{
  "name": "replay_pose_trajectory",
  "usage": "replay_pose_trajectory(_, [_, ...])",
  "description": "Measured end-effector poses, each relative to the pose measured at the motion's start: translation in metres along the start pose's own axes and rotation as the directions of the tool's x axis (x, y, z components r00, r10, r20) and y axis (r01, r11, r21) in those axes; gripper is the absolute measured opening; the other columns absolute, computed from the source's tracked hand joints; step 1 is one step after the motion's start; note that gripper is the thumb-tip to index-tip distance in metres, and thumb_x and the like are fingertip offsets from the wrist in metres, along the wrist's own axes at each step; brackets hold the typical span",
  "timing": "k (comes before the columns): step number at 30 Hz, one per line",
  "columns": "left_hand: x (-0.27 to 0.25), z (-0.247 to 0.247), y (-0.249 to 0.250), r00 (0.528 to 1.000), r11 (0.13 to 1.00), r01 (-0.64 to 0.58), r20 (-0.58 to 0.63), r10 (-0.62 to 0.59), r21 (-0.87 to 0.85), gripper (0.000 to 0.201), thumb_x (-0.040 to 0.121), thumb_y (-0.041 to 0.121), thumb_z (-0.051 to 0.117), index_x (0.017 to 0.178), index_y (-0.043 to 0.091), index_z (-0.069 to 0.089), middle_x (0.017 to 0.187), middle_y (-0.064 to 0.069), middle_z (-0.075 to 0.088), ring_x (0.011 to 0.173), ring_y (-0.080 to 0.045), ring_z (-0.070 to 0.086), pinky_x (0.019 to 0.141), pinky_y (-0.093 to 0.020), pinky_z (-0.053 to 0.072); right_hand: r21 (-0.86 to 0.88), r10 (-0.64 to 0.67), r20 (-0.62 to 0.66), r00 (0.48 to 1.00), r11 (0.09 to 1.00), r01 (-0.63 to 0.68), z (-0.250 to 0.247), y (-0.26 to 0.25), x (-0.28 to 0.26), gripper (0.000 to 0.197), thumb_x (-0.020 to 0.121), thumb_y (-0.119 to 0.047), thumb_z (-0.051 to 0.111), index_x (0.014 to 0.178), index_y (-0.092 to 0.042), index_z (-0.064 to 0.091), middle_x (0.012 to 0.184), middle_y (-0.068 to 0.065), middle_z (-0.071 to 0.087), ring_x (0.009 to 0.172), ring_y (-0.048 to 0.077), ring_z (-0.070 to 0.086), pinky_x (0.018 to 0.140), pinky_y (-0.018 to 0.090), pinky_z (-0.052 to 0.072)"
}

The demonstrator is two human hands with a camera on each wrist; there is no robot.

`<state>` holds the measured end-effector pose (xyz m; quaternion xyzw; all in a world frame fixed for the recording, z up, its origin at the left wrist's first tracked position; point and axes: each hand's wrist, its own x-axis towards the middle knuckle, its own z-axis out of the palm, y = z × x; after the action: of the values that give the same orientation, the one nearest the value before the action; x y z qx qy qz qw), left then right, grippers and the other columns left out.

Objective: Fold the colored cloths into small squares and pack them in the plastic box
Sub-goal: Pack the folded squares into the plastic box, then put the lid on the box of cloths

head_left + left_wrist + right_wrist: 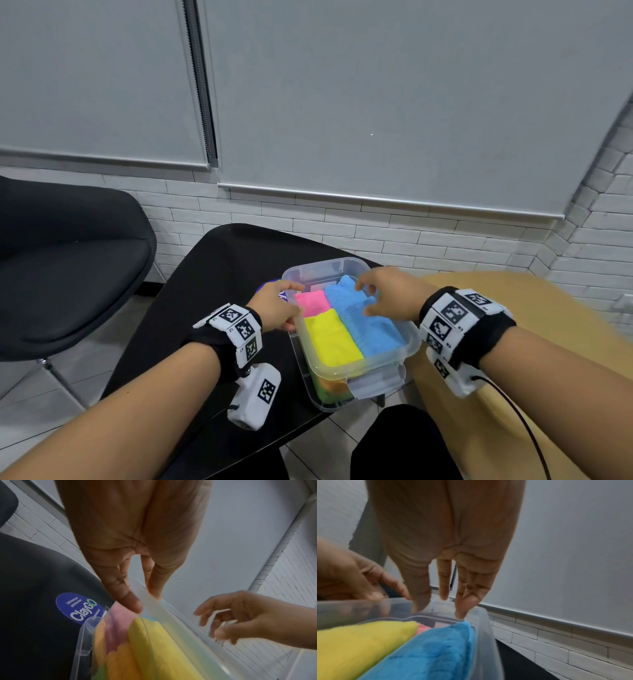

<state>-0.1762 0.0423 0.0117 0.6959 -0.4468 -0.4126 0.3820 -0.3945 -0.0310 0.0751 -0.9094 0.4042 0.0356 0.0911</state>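
clear plastic box (pixel 409 346), folded bright cloths (pixel 334 339)

Left hand (pixel 274 306) pinching, right hand (pixel 390 294) fingers loosely spread.

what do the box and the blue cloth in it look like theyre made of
Box: looks like clear, slightly frosted plastic with a smooth finish; the cloths show through its walls. Blue cloth: seems a soft, fuzzy, matte fabric, perhaps microfibre; the right wrist view shows a short nap.
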Motion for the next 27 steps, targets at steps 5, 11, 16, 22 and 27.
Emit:
replay_pose_trajectory(5, [0.013, -0.002, 0.004, 0.998, 0.999, -0.023, -0.059, 0.020, -0.045, 0.054, 0.087, 0.006, 0.063, 0.133, 0.028, 0.046, 0.102, -0.018, 0.063, 0.070, -0.025, 0.058, 0.070, -0.039, 0.059, -0.021, 0.241, -0.029, 0.970, 0.970, -0.241, -0.004, 0.018, -0.014, 0.028, 0.087, -0.023, 0.059, 0.112, -0.012, 0.052, 0.090, 0.000, 0.055, 0.080, 0.020, 0.057, 0.062, 0.027, 0.043])
replay_pose_trajectory(11, [0.032, -0.002, 0.002, 0.991, 1.000, -0.007, -0.133, 0.005, -0.014, 0.072, 0.080, 0.004, 0.070, 0.142, 0.012, 0.035, 0.117, -0.024, 0.060, 0.086, -0.037, 0.066, 0.078, -0.052, 0.057, -0.080, 0.299, 0.133, 0.945, 0.953, -0.291, 0.007, 0.017, -0.022, 0.018, 0.087, -0.005, 0.052, 0.106, -0.006, 0.052, 0.094, 0.007, 0.055, 0.067, 0.018, 0.053, 0.052, 0.023, 0.044])
replay_pose_trajectory(16, [0.026, -0.020, 0.001, 0.985, 0.983, -0.014, -0.165, 0.045, 0.185, 0.086, 0.071, 0.003, 0.075, 0.146, 0.011, 0.033, 0.134, -0.016, 0.050, 0.115, -0.032, 0.057, 0.094, -0.040, 0.051, -0.130, 0.267, 0.088, 0.960, 0.958, -0.255, 0.008, 0.012, -0.005, 0.022, 0.085, -0.002, 0.053, 0.107, -0.008, 0.054, 0.101, 0.009, 0.060, 0.088, 0.025, 0.061, 0.070, 0.030, 0.050])
replay_pose_trajectory(22, [0.004, -0.066, -0.018, 0.987, 0.970, -0.005, -0.152, 0.044, 0.244, 0.077, 0.065, 0.007, 0.080, 0.135, 0.007, 0.050, 0.129, -0.006, 0.058, 0.117, -0.021, 0.056, 0.102, -0.032, 0.044, -0.129, 0.173, 0.018, 0.985, 0.977, -0.169, 0.013, -0.014, 0.038, 0.043, 0.087, -0.003, 0.051, 0.128, -0.016, 0.053, 0.116, 0.010, 0.060, 0.100, 0.030, 0.062, 0.078, 0.033, 0.051])
replay_pose_trajectory(27, [-0.022, -0.110, -0.044, 0.958, 0.948, 0.097, -0.286, -0.007, 0.302, 0.081, 0.067, 0.015, 0.082, 0.138, 0.009, 0.045, 0.133, -0.005, 0.051, 0.121, -0.020, 0.050, 0.096, -0.022, 0.037, -0.089, 0.058, -0.001, 0.998, 0.994, -0.058, 0.015, -0.054, 0.081, 0.054, 0.085, -0.003, 0.054, 0.132, -0.030, 0.053, 0.119, 0.007, 0.061, 0.101, 0.028, 0.063, 0.080, 0.032, 0.052])
